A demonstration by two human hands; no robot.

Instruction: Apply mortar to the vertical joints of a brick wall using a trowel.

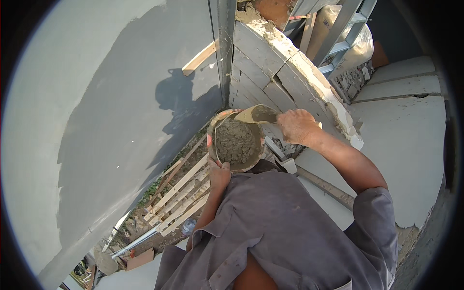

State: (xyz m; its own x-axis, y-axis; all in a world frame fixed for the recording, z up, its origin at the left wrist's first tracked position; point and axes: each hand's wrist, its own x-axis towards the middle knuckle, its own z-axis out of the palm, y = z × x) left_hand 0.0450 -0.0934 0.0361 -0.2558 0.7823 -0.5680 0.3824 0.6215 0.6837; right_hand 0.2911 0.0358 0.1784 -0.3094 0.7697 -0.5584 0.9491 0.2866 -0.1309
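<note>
My left hand (220, 175) is closed on the near left rim of a round bucket (211, 137). Grey wet mortar (235, 142) fills much of the bucket, and a thin wire handle lies along its left side. In my right hand (297, 126) is the handle of a trowel (256, 114), fingers wrapped round it. The trowel's mortar-smeared blade points left over the bucket's far right rim. Whether the blade touches the rim, I cannot tell.
A grey wall (121, 121) rises on the left, with a wood piece (200, 58) sticking out. A block wall (261, 55) with a rough mortared top stands ahead right. Below lie wooden slats (179, 198); a metal ladder (340, 46) leans at the far right.
</note>
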